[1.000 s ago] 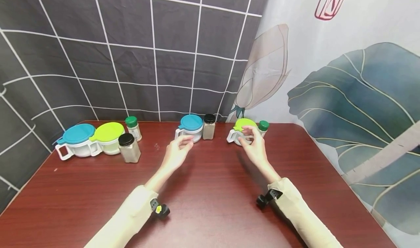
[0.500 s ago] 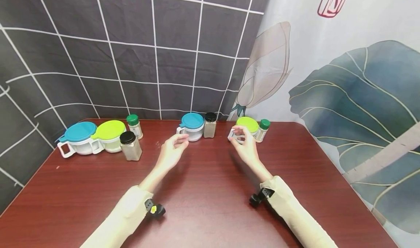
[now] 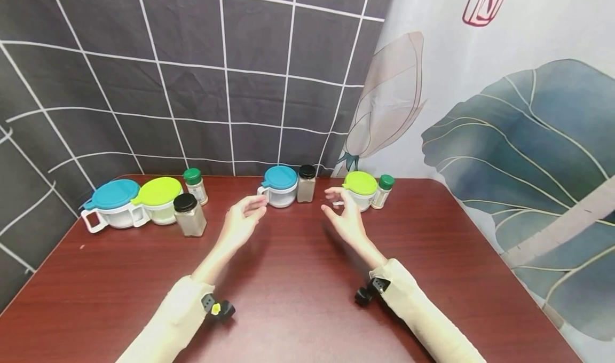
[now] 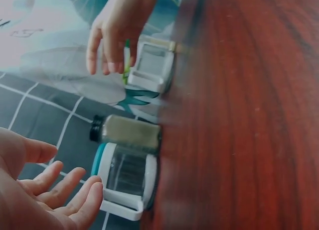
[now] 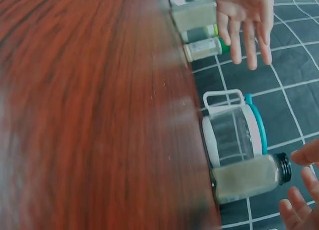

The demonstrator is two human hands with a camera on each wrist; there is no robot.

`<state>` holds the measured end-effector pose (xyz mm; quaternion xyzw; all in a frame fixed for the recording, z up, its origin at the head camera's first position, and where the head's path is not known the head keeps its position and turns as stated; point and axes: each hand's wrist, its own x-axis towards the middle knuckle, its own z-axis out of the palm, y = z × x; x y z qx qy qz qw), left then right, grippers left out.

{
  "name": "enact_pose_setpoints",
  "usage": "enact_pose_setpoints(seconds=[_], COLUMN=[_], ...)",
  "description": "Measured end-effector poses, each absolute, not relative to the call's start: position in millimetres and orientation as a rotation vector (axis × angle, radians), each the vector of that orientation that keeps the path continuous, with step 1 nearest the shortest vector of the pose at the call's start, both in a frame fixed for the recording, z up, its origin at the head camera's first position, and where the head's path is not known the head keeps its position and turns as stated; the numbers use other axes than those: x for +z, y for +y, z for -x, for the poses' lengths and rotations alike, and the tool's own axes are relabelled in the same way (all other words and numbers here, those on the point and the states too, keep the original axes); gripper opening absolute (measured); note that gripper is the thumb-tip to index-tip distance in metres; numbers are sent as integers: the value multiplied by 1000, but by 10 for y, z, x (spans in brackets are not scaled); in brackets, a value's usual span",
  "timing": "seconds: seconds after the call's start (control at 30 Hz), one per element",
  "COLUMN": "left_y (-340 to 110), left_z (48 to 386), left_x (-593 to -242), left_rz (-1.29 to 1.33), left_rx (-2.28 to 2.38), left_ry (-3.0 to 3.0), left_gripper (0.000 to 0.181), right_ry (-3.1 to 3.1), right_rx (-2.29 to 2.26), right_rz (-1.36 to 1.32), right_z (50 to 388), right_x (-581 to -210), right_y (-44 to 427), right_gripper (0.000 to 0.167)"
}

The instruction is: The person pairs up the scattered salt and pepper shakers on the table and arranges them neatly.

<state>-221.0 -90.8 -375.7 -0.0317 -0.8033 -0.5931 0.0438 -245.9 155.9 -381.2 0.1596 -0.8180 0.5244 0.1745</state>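
Observation:
My left hand (image 3: 239,223) hovers over the table, left of a seasoning jar with a blue lid (image 3: 281,186); its fingers are loosely bent around nothing. Against that jar's right side stands a black-capped spice bottle (image 3: 306,183). My right hand (image 3: 347,216) is raised in front and left of a seasoning jar with a lime-green lid (image 3: 360,190), partly covering its white handle, its fingers loosely bent and holding nothing. Beside this jar is a green-capped shaker (image 3: 382,192). In the left wrist view, the blue-lidded jar (image 4: 130,175) shows a clear body and white handle.
At the table's left end stand another blue-lidded jar (image 3: 115,203), another lime-lidded jar (image 3: 158,198), a black-capped bottle (image 3: 189,215) and a green-capped shaker (image 3: 195,186). Behind the brown table (image 3: 307,299) hangs a dark gridded cloth (image 3: 192,91), with a leaf-patterned cloth (image 3: 519,139) at right.
Both hands have drifted left and slightly back toward me. The right hand has moved off the front of the lime-lidded jar, uncovering the green-capped shaker. The jars and bottles have stayed put.

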Motion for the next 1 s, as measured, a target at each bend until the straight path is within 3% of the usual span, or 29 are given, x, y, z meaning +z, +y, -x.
enact_pose_setpoints(seconds=[1.0], left_y=[-1247], left_z=[2025], left_x=[-3766], left_rz=[59], left_rx=[-1803], left_ry=[-2484], left_gripper=[36], right_ry=[-2298], right_rx=[1575], right_rz=[-562], right_z=[2560], right_x=[-4025], right_y=[1184], right_gripper=[34])
